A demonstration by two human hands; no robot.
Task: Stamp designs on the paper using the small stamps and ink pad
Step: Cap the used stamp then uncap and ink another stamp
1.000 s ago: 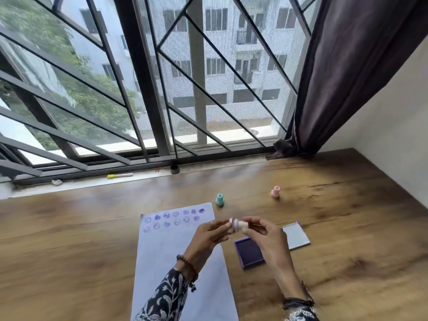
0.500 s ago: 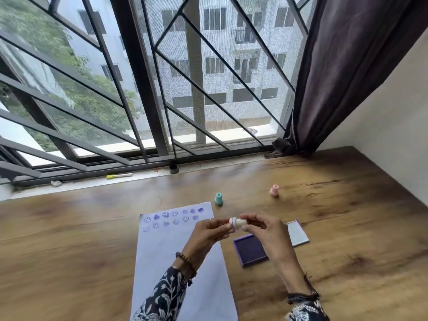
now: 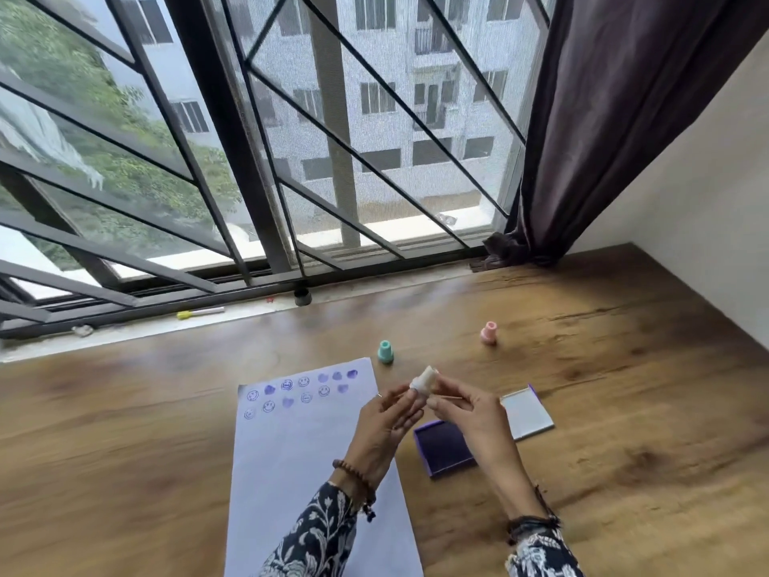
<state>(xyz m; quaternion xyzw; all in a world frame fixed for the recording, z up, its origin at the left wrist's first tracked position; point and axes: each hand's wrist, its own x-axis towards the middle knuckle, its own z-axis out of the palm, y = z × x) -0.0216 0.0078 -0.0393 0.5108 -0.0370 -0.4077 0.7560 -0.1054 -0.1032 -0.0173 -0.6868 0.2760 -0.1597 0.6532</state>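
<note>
The wooden surface (image 3: 582, 410) is under my hands. The paper (image 3: 299, 451) lies below my left hand (image 3: 380, 431), with purple prints on its far end. The open ink pad (image 3: 441, 449) lies under my right hand (image 3: 478, 422). A green stamp (image 3: 385, 352) and a pink stamp (image 3: 488, 332) stand beyond my hands. Both hands pinch one white stamp (image 3: 423, 379) between their fingertips, above the surface.

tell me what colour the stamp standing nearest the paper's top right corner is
Teal stamp, seen in the head view.
</note>
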